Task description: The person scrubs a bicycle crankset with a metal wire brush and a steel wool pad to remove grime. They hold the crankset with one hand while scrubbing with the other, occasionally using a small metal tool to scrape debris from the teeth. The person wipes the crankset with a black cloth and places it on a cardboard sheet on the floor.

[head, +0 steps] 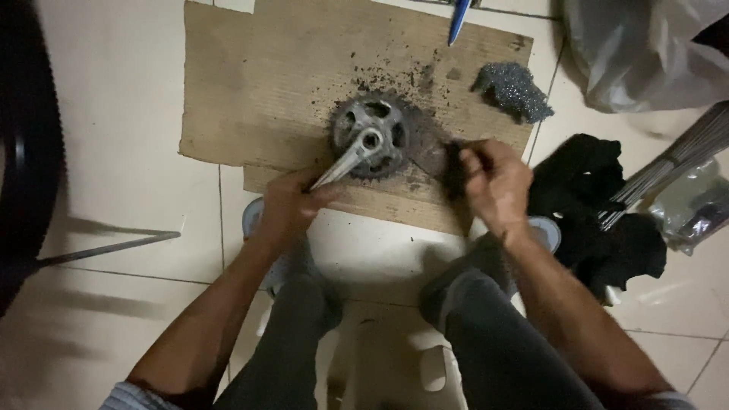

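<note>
A grimy bicycle crankset point(373, 137), a toothed chainring with a silver crank arm, lies on a sheet of brown cardboard point(258, 83) on the tiled floor. My left hand point(292, 203) grips the lower end of the crank arm. My right hand point(497, 182) is closed on a small dark brush-like tool point(453, 168) pressed against the chainring's right edge. Black grit is scattered on the cardboard above the chainring.
A wad of grey steel wool point(515, 89) rests at the cardboard's right edge. A black rag point(600, 205) lies to the right beside a bundle of metal spokes point(676, 163). A plastic bag point(645, 49) sits top right, a bicycle tyre point(30, 144) left, a blue-handled tool point(459, 19) above.
</note>
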